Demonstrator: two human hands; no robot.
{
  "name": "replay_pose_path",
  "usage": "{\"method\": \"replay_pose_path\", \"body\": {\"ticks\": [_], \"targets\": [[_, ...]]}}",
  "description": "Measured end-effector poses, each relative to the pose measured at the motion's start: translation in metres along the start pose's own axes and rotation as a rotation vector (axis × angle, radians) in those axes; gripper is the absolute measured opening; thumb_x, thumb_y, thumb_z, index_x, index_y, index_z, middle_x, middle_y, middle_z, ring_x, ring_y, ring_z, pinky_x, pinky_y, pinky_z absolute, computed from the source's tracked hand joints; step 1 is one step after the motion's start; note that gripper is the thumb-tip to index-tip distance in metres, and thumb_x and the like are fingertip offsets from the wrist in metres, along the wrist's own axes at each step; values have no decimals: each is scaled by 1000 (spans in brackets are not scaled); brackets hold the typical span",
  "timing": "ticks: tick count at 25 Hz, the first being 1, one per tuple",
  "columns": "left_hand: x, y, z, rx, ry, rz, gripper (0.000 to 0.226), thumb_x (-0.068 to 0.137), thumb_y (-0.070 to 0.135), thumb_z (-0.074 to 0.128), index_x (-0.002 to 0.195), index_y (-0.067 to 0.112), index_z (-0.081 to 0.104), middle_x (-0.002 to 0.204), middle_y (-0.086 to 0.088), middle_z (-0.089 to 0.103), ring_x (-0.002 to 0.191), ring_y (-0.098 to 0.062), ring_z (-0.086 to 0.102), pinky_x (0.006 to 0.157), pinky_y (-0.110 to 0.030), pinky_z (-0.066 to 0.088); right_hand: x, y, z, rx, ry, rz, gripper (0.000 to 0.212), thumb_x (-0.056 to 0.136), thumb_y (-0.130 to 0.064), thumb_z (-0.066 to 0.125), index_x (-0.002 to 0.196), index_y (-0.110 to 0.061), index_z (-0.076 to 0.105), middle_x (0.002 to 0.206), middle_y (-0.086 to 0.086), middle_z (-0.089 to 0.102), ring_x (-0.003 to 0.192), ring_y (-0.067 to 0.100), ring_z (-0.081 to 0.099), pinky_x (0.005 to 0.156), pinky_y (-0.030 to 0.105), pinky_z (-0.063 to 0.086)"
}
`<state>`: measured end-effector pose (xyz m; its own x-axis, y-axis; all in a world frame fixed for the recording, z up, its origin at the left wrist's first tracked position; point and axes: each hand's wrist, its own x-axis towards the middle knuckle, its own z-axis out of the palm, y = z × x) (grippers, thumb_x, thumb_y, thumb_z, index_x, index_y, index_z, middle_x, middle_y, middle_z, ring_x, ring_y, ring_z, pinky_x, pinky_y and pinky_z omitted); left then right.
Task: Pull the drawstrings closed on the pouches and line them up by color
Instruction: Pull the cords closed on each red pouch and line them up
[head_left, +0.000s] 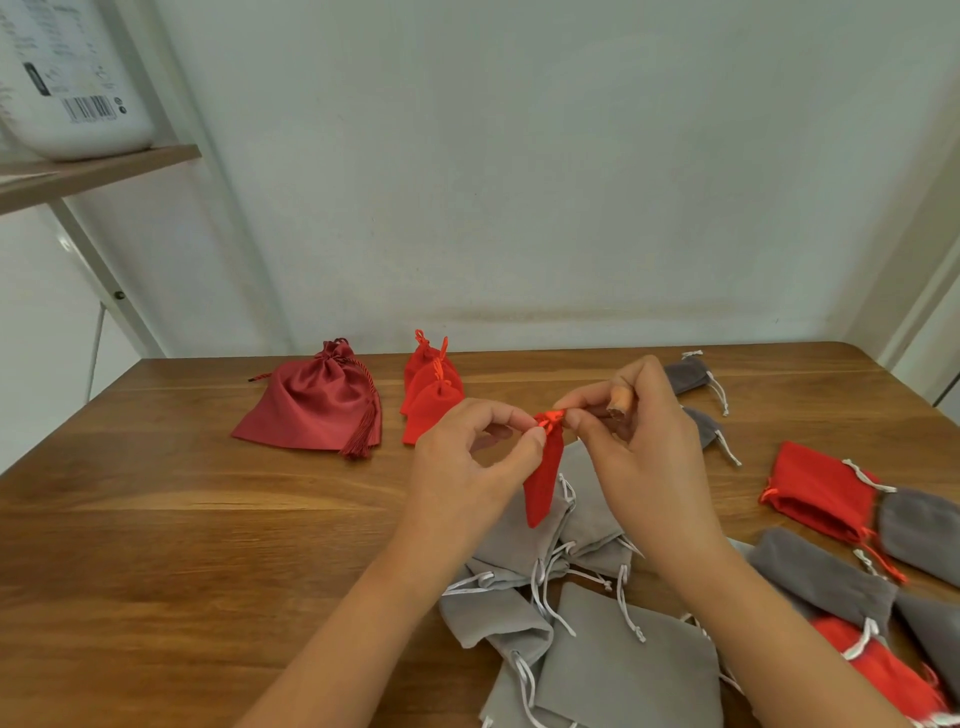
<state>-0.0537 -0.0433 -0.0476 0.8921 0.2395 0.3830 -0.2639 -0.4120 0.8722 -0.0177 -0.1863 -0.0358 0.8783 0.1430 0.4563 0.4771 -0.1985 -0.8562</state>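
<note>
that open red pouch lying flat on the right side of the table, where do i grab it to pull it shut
Take the red pouch by its cord ends, one at each corner of the open mouth, which faces the near left. Pinch with the fingers from opposite sides and pull outward; the mouth is still wide and ungathered.

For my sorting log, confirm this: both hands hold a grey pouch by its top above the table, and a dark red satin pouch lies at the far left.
Wrong colour: in the head view, the held pouch is red. Left hand and right hand pinch its top above the table; the satin pouch lies far left.
</note>
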Motion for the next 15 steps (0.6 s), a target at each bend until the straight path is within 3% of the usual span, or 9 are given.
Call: {"method": "replay_pose_path", "body": {"ticks": [4,8,11,15], "targets": [[2,-2,-1,-28,58,-31,10,75,17,78,78,22,70,82,5,68,82,-8,64,80,-24,52,-1,0,1,46,-42,25,41,84,5,62,76,-25,35,82,-6,70,85,10,68,78,34,54],[3,-6,-1,64,1,46,12,81,15,72,76,24,66,78,9,63,76,-7,59,73,-22,49,-2,2,1,-25,-56,-14,40,85,4,61,77,-23,34,80,-7,68,83,3,65,74,22,52],[3,-4,1,-8,-156,-42,16,85,10,66,74,19,61,71,7,57,67,-7,51,66,-20,43,-1,4,1,-191,-56,-112,42,87,6,57,78,-27,33,82,-10,64,82,3,60,69,18,47],[7,-8,-5,-314,-440,-335,10,88,18,63,79,13,64,76,-4,58,75,-15,53,78,-31,42,-2,8,3,-247,-76,-136,40,87,8,55,80,-26,35,83,-13,61,84,2,57,66,12,44]]}}
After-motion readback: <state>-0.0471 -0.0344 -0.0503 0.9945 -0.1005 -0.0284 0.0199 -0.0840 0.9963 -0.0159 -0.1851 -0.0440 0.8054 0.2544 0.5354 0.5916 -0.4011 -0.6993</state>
